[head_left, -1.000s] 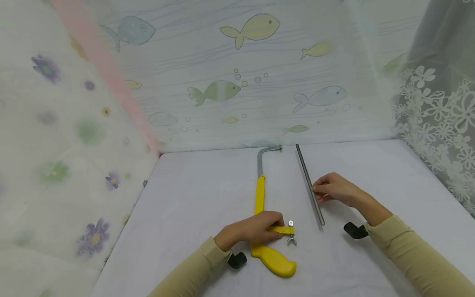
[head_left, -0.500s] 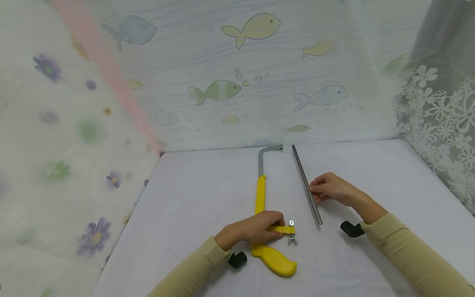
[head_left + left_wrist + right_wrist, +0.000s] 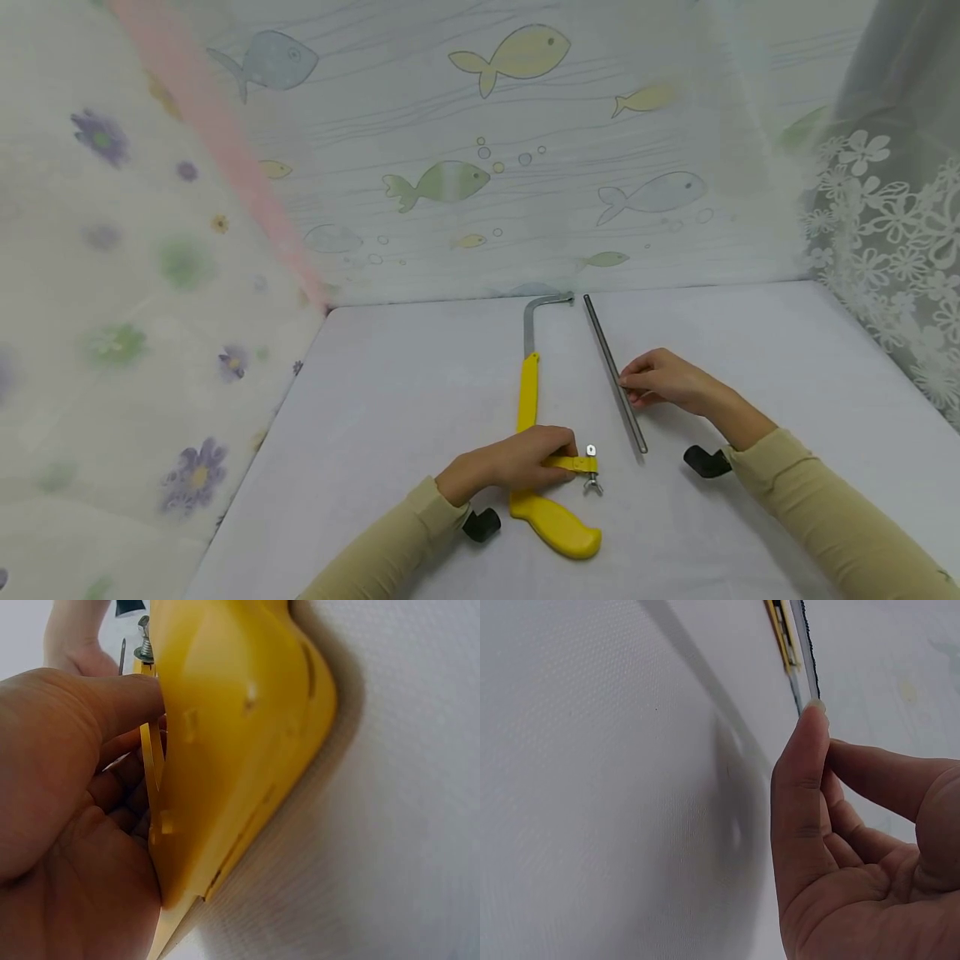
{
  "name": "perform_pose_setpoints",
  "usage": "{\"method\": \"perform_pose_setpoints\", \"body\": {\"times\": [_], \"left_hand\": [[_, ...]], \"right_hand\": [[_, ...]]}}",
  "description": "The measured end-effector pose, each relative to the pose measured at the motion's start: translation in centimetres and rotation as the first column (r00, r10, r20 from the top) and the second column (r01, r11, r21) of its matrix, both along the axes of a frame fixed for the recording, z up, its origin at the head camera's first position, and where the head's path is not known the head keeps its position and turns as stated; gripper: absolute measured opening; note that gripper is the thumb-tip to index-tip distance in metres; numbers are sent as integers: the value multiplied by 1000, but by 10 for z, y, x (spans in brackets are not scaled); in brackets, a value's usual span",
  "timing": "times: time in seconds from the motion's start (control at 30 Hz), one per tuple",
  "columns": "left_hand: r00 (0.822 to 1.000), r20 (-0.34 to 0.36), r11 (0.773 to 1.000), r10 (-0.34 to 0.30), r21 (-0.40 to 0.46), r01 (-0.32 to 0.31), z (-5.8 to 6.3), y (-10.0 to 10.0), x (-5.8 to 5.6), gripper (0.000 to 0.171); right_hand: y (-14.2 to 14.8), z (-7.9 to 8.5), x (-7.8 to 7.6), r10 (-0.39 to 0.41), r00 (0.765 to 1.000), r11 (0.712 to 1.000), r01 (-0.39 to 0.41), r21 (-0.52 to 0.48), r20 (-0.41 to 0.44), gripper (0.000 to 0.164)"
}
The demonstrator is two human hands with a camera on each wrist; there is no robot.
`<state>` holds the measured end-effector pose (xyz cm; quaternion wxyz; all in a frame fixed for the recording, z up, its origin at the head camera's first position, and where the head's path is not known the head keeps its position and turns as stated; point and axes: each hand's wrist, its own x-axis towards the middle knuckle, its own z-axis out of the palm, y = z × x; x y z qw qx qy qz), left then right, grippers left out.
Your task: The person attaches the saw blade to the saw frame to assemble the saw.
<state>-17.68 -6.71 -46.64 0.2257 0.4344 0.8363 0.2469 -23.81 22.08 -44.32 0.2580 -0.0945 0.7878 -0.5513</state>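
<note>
A hacksaw frame (image 3: 528, 392) with a yellow handle (image 3: 562, 530) lies lengthwise on the table, its bent grey front end pointing away. My left hand (image 3: 517, 460) grips the frame just ahead of the handle, thumb and fingers around the yellow part, as the left wrist view shows the handle (image 3: 240, 742) close up. A post with a wing nut (image 3: 592, 487) sticks out beyond the fingers. To the right, my right hand (image 3: 663, 383) pinches a long grey hacksaw blade (image 3: 602, 342) near its middle. Fine dark teeth run along the blade (image 3: 805, 641) in the right wrist view.
A white cloth covers the table (image 3: 405, 392). Behind it hangs a pale curtain (image 3: 525, 133) printed with fish, with flowered fabric (image 3: 135, 333) at the left and white lace (image 3: 892, 225) at the right. Black wrist mounts (image 3: 707, 461) sit beneath both forearms.
My right hand has shifted slightly left with the blade, bringing it nearer the hacksaw frame. My left hand and the frame keep their place.
</note>
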Motion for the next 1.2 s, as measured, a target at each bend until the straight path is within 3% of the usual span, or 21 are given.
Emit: {"method": "perform_pose_setpoints", "body": {"times": [1.2], "left_hand": [[1000,-12,1000,-5,3,5,0,0,-1,11]], "right_hand": [[-11,-4,-11,38,999,999,-37,-20,35,29]]}}
